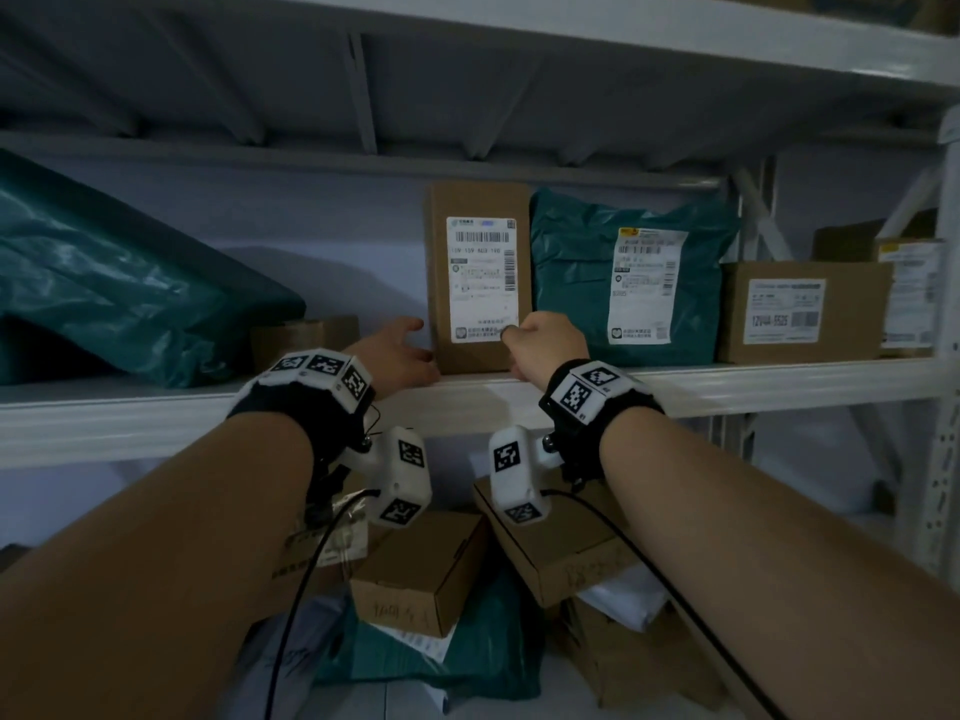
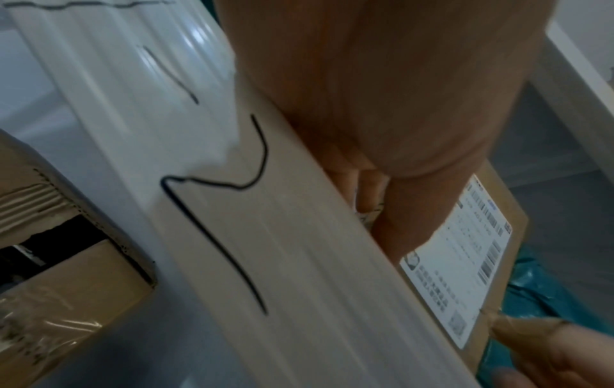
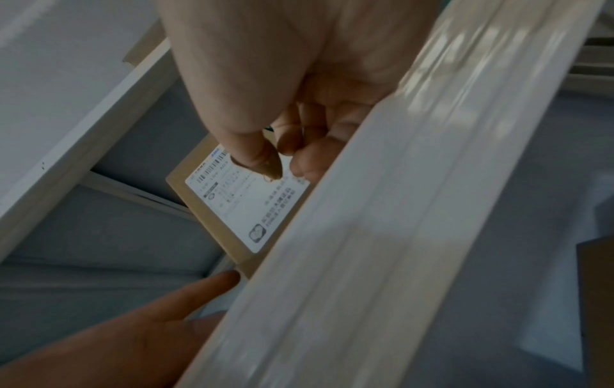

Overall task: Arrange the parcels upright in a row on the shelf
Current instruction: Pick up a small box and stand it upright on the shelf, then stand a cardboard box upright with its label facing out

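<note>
A flat brown box with a white shipping label stands upright on the white shelf, right beside an upright teal mailer bag. My left hand lies with straight fingers against the box's lower left side. My right hand pinches the lower right corner, thumb on the label and fingers curled at the edge. The right wrist view shows that thumb pressing the label of the box. The left wrist view shows my left hand alongside the box.
Right of the teal mailer stand a wide brown carton and another labelled parcel. A big teal bag slumps at the shelf's left over a small brown box. Several boxes and bags are piled on the level below.
</note>
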Demonstrator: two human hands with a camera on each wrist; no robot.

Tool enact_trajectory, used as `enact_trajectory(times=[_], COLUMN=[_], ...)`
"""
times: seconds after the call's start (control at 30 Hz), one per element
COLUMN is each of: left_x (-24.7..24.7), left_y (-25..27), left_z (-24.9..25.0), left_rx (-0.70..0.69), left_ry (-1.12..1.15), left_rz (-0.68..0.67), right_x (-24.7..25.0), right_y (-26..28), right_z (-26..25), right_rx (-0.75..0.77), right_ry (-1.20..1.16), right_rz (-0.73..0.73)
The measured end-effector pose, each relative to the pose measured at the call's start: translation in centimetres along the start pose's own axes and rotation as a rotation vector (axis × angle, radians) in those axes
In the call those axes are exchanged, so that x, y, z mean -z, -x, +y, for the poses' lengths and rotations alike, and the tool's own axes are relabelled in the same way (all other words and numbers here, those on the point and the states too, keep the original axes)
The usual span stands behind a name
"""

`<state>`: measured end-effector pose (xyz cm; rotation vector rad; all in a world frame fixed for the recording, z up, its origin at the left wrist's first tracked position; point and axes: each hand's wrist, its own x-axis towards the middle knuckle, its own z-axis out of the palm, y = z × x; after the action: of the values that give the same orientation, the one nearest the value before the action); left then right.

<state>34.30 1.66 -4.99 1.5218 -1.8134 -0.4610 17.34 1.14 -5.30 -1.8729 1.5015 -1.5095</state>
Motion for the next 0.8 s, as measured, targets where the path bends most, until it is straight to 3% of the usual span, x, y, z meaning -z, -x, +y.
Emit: enact_trajectory(times=[0.17, 0.27, 0.33, 0.37, 0.53, 0.67, 0.8], left_x=[1.1, 3.0, 4.8, 5.6, 8.1, 8.3, 8.3], left_y=[-0.3, 0.2, 0.5, 0.6, 0.8, 0.9, 1.2], left_z=[-0.3, -1.3, -2.4, -3.0, -4.3, -4.6, -5.1], left_rx=[0.042, 0.015, 0.075, 0.129, 0.241, 0.281, 0.297], left_ry=[0.161, 0.129, 0.035, 0.007, 0.006, -0.011, 0.2], left_rz=[0.169, 0.465, 0.664, 0.698, 0.529, 0.493, 0.43], right_x=[-0.2, -0.6, -1.2, -1.6, -3.8, -6.4, -8.4], right_y=[0.3, 0.4, 0.6, 0.8, 1.5, 1.0, 0.8], right_z=[-0.8, -1.6, -2.6, -3.2, -6.9, -8.5, -8.7], right_rx=[0.009, 0.045, 0.081, 0.093, 0.116, -0.097, -0.164], right_ry=[-0.018, -0.06, -0.088, -0.11, -0.306, -0.386, -0.295], right_rz=[-0.049, -0.112, -0.181, -0.218, -0.279, -0.421, -0.506])
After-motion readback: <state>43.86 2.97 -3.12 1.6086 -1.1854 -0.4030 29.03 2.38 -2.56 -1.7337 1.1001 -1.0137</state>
